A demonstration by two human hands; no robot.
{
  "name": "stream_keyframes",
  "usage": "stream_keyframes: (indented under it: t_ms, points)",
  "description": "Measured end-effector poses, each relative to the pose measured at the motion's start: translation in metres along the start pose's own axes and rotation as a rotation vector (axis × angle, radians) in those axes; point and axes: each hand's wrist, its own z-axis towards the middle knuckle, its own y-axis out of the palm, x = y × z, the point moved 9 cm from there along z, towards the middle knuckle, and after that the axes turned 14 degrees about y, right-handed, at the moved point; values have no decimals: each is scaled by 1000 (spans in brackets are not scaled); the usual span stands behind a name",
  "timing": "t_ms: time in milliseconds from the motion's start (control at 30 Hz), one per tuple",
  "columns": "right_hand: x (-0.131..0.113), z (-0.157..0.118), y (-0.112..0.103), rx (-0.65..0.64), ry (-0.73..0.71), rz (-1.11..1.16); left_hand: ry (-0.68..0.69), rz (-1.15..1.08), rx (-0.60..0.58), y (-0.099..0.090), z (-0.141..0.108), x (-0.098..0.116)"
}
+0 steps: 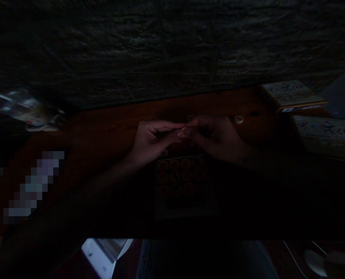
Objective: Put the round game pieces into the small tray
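Between the fingertips of both hands is a small, light wooden piece [184,131], apparently a round Chinese chess piece, mostly covered by the fingers. My left hand [153,137] pinches it from the left, thumb and forefinger closed. From the other side my right hand [215,135] closes its fingertips on the same piece. Just below the hands lies an open box [186,212] with rows of round pieces [174,176] bearing red or dark marks. Loose discs lie around the hands: one [239,119] right of my right hand, one [164,152] under my left wrist, and another [190,117] behind the fingers.
Two printed boxes [291,93] lie on the right of the wooden table [117,112]. A clear plastic package [30,112] stands at the far left, with a pixelated strip below it. A stone-patterned wall [172,50] borders the back. A white box [102,255] sits below the table edge.
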Motion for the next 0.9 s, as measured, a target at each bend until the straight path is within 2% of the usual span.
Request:
stream_keyframes:
  t_ms: [267,400,500,667,733,833,900]
  points:
    - [12,3,-1,16,61,32,77,70,6,-2,4,6]
    - [11,2,-9,120,39,-65,48,198,25,-16,9,1]
    - [9,2,-21,208,53,-169,50,327,-38,-23,12,-5]
    - [3,11,-44,304,115,-434,92,550,-228,-22,12,-8]
    - [6,15,-45,278,188,-602,77,610,-276,-22,11,-9]
    - [14,14,-31,131,294,-867,73,671,-336,-19,10,-8]
    - [15,9,-20,40,316,-981,97,714,-367,-17,11,-7]
